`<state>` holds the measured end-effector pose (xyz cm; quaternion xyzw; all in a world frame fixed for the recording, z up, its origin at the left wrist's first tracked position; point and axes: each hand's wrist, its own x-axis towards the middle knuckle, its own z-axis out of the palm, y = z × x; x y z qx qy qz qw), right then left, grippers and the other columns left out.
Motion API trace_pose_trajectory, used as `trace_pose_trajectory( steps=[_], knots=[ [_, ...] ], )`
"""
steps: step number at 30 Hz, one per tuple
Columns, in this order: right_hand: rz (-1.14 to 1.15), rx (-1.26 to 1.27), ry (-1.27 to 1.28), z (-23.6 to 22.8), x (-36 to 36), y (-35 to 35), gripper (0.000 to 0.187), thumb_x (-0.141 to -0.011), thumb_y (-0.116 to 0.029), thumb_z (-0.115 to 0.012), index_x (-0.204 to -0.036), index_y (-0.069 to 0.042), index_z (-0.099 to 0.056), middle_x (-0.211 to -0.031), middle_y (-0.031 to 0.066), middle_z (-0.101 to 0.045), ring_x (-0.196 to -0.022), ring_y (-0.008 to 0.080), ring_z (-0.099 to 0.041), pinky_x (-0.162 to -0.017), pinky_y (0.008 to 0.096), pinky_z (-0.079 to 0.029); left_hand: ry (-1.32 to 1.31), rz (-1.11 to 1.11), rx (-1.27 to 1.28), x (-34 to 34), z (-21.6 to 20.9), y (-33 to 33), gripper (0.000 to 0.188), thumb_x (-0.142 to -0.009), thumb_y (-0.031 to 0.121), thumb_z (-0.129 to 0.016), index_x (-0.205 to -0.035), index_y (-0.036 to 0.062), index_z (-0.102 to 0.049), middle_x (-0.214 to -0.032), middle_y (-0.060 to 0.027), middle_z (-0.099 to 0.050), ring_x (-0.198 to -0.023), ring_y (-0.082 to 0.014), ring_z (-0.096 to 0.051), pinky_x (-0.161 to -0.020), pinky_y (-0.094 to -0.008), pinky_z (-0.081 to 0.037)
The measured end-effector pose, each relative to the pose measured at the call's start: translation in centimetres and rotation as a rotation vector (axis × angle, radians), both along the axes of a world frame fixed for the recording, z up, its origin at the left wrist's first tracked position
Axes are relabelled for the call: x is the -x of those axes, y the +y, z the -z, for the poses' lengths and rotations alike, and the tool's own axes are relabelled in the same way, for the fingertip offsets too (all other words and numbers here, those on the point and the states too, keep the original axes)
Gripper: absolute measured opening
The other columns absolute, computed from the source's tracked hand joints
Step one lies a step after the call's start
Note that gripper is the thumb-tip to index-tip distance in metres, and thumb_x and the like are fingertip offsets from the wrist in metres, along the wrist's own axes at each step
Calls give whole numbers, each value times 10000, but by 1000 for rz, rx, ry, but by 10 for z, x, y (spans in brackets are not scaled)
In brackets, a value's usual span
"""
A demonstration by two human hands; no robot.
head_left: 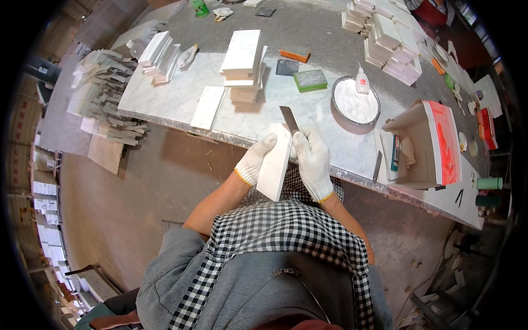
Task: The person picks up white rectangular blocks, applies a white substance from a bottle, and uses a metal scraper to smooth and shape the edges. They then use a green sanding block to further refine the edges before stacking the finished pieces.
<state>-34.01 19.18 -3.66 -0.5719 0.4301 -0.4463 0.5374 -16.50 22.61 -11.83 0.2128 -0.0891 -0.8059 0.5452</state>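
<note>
My left hand (258, 160), in a white knit glove, is closed on the left edge of a white rectangular stone tile (276, 165). The tile is tilted in front of my body, close to the table's front edge. My right hand (312, 165), gloved likewise, grips a flat dark metal scraper blade (288, 119). Its free end points up and to the left, beside the tile's upper right corner. Whether the blade touches the tile's edge I cannot tell. The right fingers' undersides are hidden.
On the marble worktop (308, 118) stand a tile stack (242, 55), a single tile (209, 107), a green-sided sanding block (311, 80), a bowl of white powder (352, 107) with a small bottle (362, 81), and an open carton (423, 146). More tiles (390, 47) are piled at the far right.
</note>
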Motion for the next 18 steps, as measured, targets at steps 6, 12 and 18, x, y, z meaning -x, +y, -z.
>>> trace_pose_trajectory(
  steps=[6, 12, 18],
  knots=[
    [-148, -171, -25, 7, 12, 14, 230, -1054, -211, -542, -996, -6, -628, -718, -11, -575, -636, 82, -527, -604, 260, -442, -352, -59, -179, -4, -44, -9, 464, -988, 351, -683, -1281, -3, -629, -1112, -144, -722, -909, -203, -718, -760, -335, -618],
    [5, -234, 96, 39, 43, -22, 266, -1062, -242, -538, -1135, -7, -638, -782, 7, -653, -652, 66, -540, -602, 248, -457, -1170, 110, 64, -24, -50, -23, 413, -952, 330, -715, -1173, -19, -714, -1044, -86, -737, -911, -153, -666, -825, -295, -547],
    [-66, -148, 528, 78, 54, -35, 284, -1030, -294, -535, -1128, -65, -671, -911, 142, -724, -833, 269, -687, -779, 376, -528, -1708, 567, 130, -33, -69, -66, 337, -860, 394, -806, -970, 76, -799, -739, -30, -695, -645, -127, -625, -587, -305, -496]
  ],
)
